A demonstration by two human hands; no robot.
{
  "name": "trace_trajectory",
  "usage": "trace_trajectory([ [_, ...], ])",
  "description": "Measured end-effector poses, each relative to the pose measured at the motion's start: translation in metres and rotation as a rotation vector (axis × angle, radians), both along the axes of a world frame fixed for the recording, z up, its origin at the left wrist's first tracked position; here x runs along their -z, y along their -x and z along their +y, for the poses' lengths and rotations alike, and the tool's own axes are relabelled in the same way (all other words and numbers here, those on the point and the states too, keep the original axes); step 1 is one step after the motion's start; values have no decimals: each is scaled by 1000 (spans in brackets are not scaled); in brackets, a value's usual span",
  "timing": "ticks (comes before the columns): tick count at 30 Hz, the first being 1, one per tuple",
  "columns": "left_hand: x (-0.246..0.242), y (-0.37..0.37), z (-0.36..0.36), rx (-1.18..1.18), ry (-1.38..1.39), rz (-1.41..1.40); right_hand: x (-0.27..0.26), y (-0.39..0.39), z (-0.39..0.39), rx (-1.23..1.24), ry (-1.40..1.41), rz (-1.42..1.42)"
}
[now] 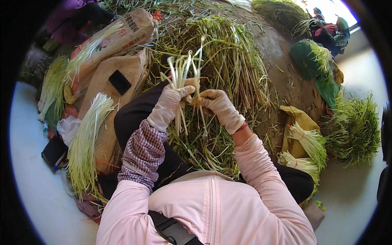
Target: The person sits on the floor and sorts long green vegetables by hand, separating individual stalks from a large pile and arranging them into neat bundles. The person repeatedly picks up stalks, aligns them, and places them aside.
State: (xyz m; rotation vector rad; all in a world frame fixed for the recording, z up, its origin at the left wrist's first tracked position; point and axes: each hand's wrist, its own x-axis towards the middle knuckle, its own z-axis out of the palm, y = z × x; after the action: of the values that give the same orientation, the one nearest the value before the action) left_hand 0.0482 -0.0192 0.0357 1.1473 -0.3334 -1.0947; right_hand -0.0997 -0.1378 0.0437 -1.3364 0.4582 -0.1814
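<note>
Both my hands wear pale, soiled thin gloves and meet in front of me. My left hand (167, 105) grips a small bunch of long pale shoots (181, 72) with their whitish ends upward. Close beside it, my right hand (222, 110) has its fingers curled and pinches at a single shoot (198, 67), around brownish, skin-like material. How much of that material lies within the right fingers is hidden. Below and beyond both hands spreads a large heap of untrimmed green and brown stalks (232, 64).
At left, a loose bunch of clean shoots (88, 144) lies by a flattened sack (101, 76) carrying a black phone (119, 82). A printed sack (122, 39) lies beyond. Tied bundles (306, 139) rest on yellow cloth (294, 114) at right. Other people (332, 33) sit at upper right.
</note>
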Motion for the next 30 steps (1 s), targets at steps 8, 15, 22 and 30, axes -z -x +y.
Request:
trace_trajectory([
  [8,15,29,-5,115,-50,26,8,8,-20,337,-241,-247],
  [15,25,40,-6,199,-57,27,11,13,-23,347,-64,-155],
  [22,22,43,-6,219,-151,-64,6,22,-66,416,458,102],
  [30,17,44,-3,288,-204,-170,15,-32,-72,167,733,180],
])
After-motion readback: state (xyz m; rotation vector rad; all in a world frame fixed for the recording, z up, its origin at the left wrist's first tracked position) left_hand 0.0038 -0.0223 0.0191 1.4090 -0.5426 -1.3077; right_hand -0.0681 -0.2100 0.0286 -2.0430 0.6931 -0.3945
